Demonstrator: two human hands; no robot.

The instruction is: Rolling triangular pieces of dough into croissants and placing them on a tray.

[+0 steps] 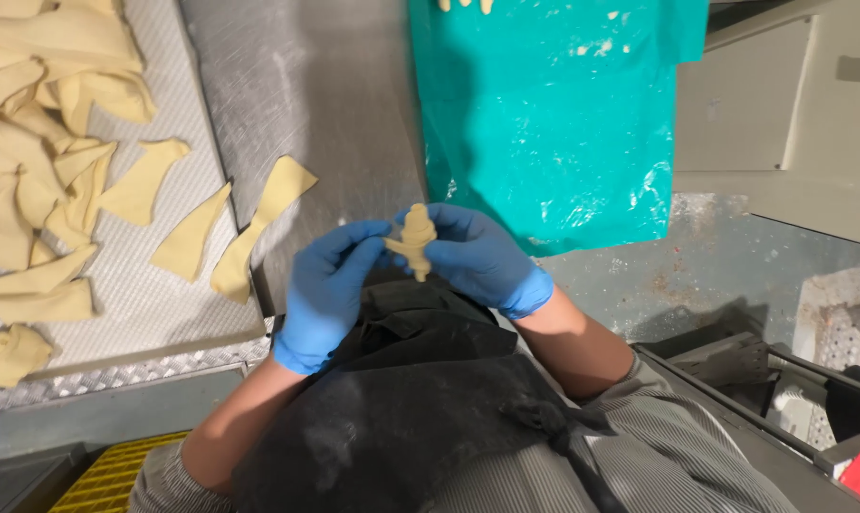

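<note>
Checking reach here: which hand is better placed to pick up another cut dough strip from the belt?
Probably the left hand: the dough strips lie on its side. The right hand is farther away; both hold the rolled dough piece.

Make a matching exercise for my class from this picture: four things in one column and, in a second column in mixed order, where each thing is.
Things:
1. rolled dough piece
2. flat dough strips
3. teal plastic sheet
4. yellow grating

Places:
A. lower left corner, on the floor
B. between the fingertips of the left hand and the right hand
C. piled on the perforated tray at left
D. top centre, beyond the hands

Pairs: 1-B, 2-C, 3-D, 4-A
</note>
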